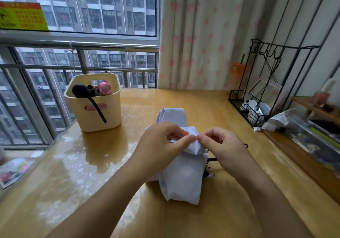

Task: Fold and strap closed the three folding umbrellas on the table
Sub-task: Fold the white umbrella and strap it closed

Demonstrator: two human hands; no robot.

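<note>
The left hand [159, 145] and right hand [221, 144] pinch the white umbrella [182, 180] canopy with curled fingers; soft, light, slippery cloth, I'd say, best held along its creases

Basket [95, 107] stands left behind umbrella [181, 175] on table [73, 182].

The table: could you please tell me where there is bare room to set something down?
The table is bare left of the white umbrella, in front of the cream basket, and behind the umbrella toward the curtain. The wire rack crowds the right edge; left hand and right hand fill the middle.
</note>
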